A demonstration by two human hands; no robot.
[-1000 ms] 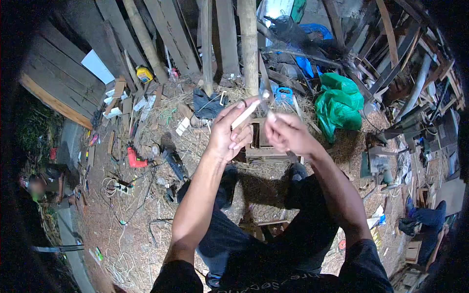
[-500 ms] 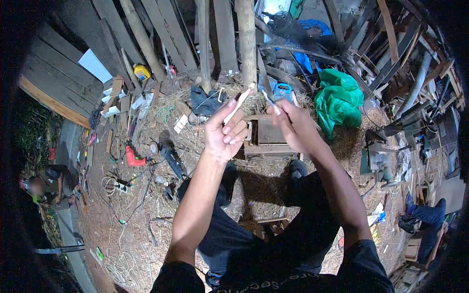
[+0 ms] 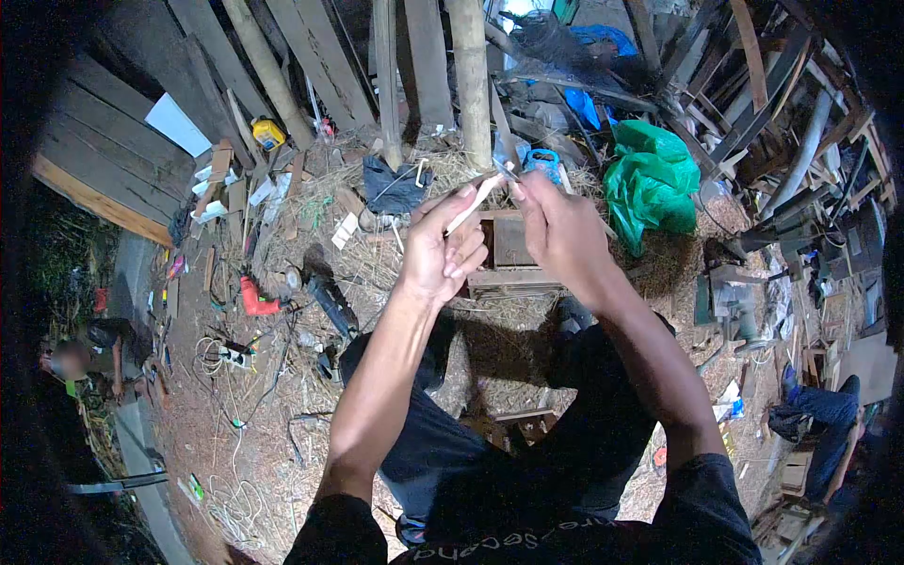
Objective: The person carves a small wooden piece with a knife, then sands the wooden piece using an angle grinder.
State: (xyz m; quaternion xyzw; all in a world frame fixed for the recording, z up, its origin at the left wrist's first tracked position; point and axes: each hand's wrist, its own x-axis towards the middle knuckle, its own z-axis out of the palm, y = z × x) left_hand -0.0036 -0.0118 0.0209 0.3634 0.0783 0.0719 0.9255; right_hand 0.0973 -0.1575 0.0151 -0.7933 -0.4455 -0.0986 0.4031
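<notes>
Pale slim wooden stick (image 3: 478,205) is slanting up from left hand (image 3: 438,247) gripping it; right hand (image 3: 565,231) is clutching thin metallic blade (image 3: 506,170) at stick's upper end; brown rectangular wooden box (image 3: 511,247) is sitting below.

At the bottom centre of the frame, we make out pale lettering (image 3: 513,543) across the dark shirt (image 3: 556,554); part seems to read "Second", but its neighbouring letters are too blurred for us to read.
</notes>
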